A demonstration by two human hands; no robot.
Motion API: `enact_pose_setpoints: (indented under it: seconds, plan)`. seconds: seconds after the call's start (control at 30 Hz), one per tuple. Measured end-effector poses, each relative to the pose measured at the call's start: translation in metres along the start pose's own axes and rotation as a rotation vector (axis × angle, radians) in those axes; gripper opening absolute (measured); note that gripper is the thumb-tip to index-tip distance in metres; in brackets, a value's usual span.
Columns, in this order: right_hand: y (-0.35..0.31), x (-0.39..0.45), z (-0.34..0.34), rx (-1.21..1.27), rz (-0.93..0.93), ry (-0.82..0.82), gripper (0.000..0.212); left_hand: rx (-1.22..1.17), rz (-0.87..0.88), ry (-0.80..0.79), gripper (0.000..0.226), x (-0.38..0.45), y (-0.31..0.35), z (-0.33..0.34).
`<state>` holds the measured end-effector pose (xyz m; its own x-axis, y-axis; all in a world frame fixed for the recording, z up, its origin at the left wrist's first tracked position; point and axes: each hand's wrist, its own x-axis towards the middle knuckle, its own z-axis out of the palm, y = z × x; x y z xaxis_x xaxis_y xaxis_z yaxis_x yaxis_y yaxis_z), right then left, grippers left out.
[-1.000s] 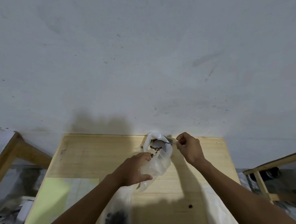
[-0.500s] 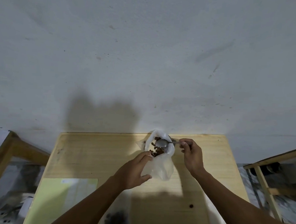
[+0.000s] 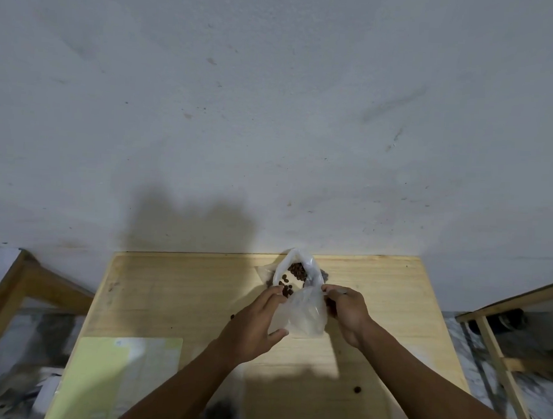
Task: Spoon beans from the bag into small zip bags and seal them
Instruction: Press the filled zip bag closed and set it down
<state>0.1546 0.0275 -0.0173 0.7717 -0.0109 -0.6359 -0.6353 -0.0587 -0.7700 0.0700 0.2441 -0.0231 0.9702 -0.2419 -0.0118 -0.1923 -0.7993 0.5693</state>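
A white plastic bag [image 3: 311, 263] stands open at the table's far edge with brown beans [image 3: 297, 270] inside. In front of it is a small clear zip bag [image 3: 306, 315], held up between both hands. My left hand [image 3: 256, 325] grips its left side, fingers at the top corner, where a few beans [image 3: 285, 289] show. My right hand [image 3: 348, 312] pinches the top right corner. A thin grey sliver, perhaps the spoon's handle, crosses my right fingers; the spoon's bowl is hidden.
The wooden table [image 3: 174, 293] stands against a grey wall. A pale green sheet [image 3: 112, 380] lies at the near left. Loose beans [image 3: 357, 389] dot the table. A dark heap [image 3: 223, 411] sits at the bottom edge. Wooden frames [image 3: 498, 358] flank both sides.
My right hand has left the bean bag's mouth, where it held the spoon, and come down onto the small bag's right corner. The spoon's bowl is no longer visible.
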Motion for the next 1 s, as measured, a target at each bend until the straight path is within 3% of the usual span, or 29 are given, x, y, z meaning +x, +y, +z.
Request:
enact_pose_setpoints:
  seconds: [0.3,0.57,0.73,1.0]
  plan:
    - [-0.032,-0.012,-0.014,0.109,-0.12,0.116,0.022,0.036,-0.031,0.137,0.062,-0.011,-0.006,-0.029]
    - [-0.08,-0.048,-0.032,0.105,-0.333,0.122,0.019,0.145,-0.228,0.146,0.061,-0.018,-0.01,-0.041]
    - [-0.096,-0.074,-0.027,-0.011,-0.461,0.074,0.019,0.198,-0.265,0.121,0.062,-0.013,0.005,-0.046]
    - [-0.09,-0.095,-0.006,-0.399,-0.724,-0.003,0.016,0.196,-0.209,0.183,0.065,-0.011,0.016,-0.046]
